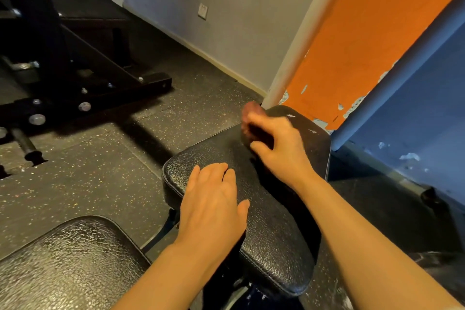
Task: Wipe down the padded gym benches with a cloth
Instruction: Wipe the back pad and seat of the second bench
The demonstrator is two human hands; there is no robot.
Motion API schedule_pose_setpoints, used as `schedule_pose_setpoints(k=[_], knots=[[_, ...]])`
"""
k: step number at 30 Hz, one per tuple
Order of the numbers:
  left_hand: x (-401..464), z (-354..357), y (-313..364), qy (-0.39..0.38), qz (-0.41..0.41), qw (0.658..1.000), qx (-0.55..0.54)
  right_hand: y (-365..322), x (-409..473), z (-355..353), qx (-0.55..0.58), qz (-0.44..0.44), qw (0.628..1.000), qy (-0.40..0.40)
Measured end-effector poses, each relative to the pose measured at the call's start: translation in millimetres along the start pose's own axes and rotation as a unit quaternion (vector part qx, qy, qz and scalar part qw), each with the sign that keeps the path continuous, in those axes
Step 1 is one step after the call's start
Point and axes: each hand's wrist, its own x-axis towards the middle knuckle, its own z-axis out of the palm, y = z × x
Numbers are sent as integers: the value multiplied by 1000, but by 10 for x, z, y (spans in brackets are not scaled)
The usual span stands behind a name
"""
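- Two pads lie in view; nearest, at lower left, is a glossy pad that neither hand touches.
- Next out, the left hand rests flat on the near half of the seat pad, fingers straight and together, holding nothing; it looks to be steadying the pad.
- Beyond it, the right hand is curled round a dark reddish cloth, its grip clamped on the bunched fabric and pressing it onto the pad's far left corner. The cloth is blurred, so its folds cannot be made out.
- The pad's long axis runs from the person away toward the orange panel. The cloth sits at the far end, so the unwiped-looking stretch lies back toward the person, between the two hands.
- My judgement: the coming stroke calls for the right hand to draw the cloth along that axis, and the left hand sits in its path.
- Farthest off, a black frame stands on the speckled floor.
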Motion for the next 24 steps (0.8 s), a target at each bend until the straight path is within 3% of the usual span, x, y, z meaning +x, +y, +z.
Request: schedule_pose_setpoints(k=[2, 4, 6, 9, 11, 14, 17, 19, 24], knots=[[3, -13, 7, 8, -1, 1000, -5, -74, -76, -29, 72, 25, 993, -86], [-5, -13, -3, 4, 0, 1000, 2, -39, -25, -49, 103, 45, 993, -38], [-10, -4, -11, -2, -2, 1000, -2, 26, 57, -27, 43, 14, 999, -9], [-15, -22, -8, 2, 1, 1000, -7, 56, 94, 256, -77, -69, 983, -150], [-1, -21, -7, 9, 1, 1000, -15, 138, 74, 485, -163, -95, 969, -158], [3, -12, -14, 3, 0, 1000, -8, 150, 114, 506, -148, 38, 977, -151], [0, -8, -24, 1, -3, 1000, -9, 141, 110, 526, -155, 110, 973, -132], [4, -11, -18, 4, -7, 1000, -21, 45, -9, 519, -185, 76, 970, -141], [5, -22, 22, 14, -28, 999, -40, -73, -270, 338, -132, 0, 968, -212]])
